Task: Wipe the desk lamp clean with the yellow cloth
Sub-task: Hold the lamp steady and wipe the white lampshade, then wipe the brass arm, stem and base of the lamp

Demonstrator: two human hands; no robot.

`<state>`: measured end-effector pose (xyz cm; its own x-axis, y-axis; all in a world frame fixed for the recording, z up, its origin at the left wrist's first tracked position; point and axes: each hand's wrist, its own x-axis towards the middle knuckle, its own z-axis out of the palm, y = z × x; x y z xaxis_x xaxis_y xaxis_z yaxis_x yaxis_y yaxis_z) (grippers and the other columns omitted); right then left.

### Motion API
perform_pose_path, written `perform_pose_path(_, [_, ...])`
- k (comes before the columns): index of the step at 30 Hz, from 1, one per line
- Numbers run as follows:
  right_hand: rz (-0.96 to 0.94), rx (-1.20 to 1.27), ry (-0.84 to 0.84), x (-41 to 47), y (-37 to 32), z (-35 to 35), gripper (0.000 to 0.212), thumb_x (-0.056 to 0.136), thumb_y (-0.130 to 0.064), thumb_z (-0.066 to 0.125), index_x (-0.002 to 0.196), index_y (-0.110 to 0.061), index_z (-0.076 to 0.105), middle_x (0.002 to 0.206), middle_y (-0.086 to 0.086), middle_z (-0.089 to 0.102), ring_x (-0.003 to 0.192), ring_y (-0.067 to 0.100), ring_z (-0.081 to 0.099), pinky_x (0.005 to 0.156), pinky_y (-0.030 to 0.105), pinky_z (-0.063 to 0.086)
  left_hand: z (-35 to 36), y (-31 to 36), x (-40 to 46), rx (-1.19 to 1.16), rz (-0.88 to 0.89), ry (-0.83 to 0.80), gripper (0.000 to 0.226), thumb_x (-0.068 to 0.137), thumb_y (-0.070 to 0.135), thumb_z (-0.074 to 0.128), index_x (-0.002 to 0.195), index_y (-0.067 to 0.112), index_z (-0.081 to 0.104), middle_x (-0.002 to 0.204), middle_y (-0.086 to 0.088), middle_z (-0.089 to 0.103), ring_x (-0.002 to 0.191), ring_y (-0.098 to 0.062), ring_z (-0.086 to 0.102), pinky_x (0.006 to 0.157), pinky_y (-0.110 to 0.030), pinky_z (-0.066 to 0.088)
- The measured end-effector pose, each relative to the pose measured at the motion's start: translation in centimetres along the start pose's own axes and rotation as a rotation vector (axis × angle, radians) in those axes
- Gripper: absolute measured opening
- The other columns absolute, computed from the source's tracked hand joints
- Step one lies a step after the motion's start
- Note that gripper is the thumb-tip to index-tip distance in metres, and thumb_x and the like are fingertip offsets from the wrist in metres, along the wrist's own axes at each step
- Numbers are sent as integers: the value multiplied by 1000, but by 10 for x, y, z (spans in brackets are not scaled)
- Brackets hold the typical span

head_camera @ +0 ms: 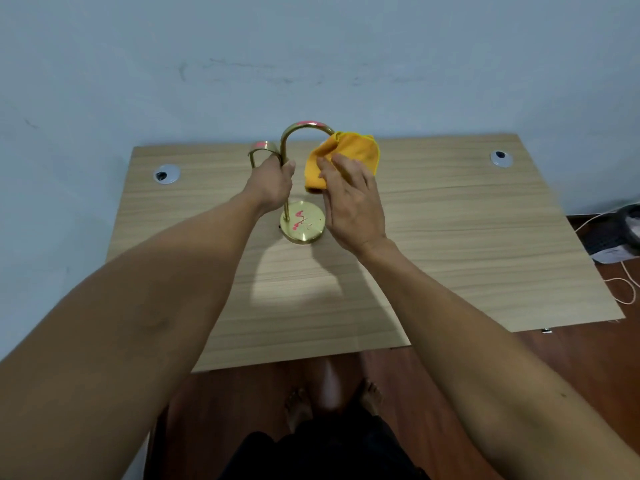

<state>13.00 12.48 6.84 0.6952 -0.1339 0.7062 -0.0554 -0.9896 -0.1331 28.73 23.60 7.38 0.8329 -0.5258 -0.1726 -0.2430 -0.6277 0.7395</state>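
A brass desk lamp [302,222] stands near the middle back of the wooden desk [450,237]. Pink smears mark its round base, the top of its tall arch and a shorter arch to the left. My left hand [273,185] is closed around the upright stem of the lamp. The yellow cloth [346,154] drapes over the right end of the tall arch. My right hand [353,202] presses against the cloth from the near side, fingers spread on it.
Two round cable grommets sit in the desk, one at the left [166,173] and one at the right [501,158]. A pale wall rises right behind the desk. Cables and a dark object [620,233] lie on the floor to the right.
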Motion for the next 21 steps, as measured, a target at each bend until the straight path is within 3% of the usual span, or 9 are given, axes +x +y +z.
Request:
perform_pose_path(3, [-125, -9, -114, -23, 10, 1, 38, 96, -9, 62, 132, 2, 61, 127, 13, 69, 135, 26, 50, 118, 46, 36, -1, 1, -2, -2, 1, 5, 39, 106, 42, 39, 117, 9, 58, 118, -11, 67, 110, -30, 61, 89, -35, 44])
perform_pose_path(5, [-112, 34, -250, -43, 20, -1, 35, 94, -6, 60, 129, -1, 63, 126, 14, 68, 129, 28, 53, 114, 45, 40, 0, -1, -2, -26, -8, 3, 38, 105, 43, 40, 114, 11, 58, 117, -12, 67, 110, -31, 62, 94, -38, 47])
perform_pose_path(6, [7, 96, -324, -53, 24, -3, 31, 96, -7, 56, 127, -6, 62, 123, 13, 67, 123, 30, 56, 107, 46, 45, 0, -2, -3, -36, -12, 4, 37, 104, 45, 40, 112, 13, 57, 116, -12, 67, 110, -32, 63, 97, -41, 48])
perform_pose_path(9, [673, 200, -366, -66, 28, -18, 17, 106, -23, 38, 114, -17, 51, 106, 11, 66, 98, 37, 60, 76, 44, 49, 1, -3, -6, -56, -15, 20, 38, 103, 47, 40, 111, 14, 57, 112, -11, 68, 107, -32, 64, 98, -46, 49])
perform_pose_path(12, [1229, 323, -163, -45, 41, -32, 24, 109, -26, 33, 111, -9, 49, 99, 12, 59, 100, 39, 60, 76, 37, 39, 3, 1, -11, -67, -22, 51, 39, 104, 46, 40, 113, 13, 59, 110, -11, 68, 105, -32, 63, 97, -46, 50])
perform_pose_path(14, [1399, 437, 4, -18, 44, -38, 25, 109, -25, 33, 109, -6, 49, 101, 9, 55, 105, 35, 59, 81, 36, 40, 5, 3, -15, -74, -30, 63, 39, 103, 46, 40, 112, 14, 59, 110, -11, 68, 105, -32, 62, 97, -46, 50])
perform_pose_path(17, [1341, 595, 252, 21, 31, -44, 22, 108, -25, 36, 105, -8, 49, 97, 4, 57, 95, 26, 58, 86, 40, 48, 9, 6, -19, -68, -44, 82, 39, 104, 46, 41, 113, 13, 60, 110, -11, 68, 106, -33, 61, 93, -41, 48])
perform_pose_path(21, [1077, 718, 382, 62, -4, -47, 14, 108, -15, 39, 109, -10, 52, 90, -13, 58, 81, -7, 56, 72, 18, 42, 12, 7, -23, -55, -49, 81, 40, 104, 46, 41, 116, 14, 61, 114, -12, 68, 109, -34, 60, 93, -40, 47])
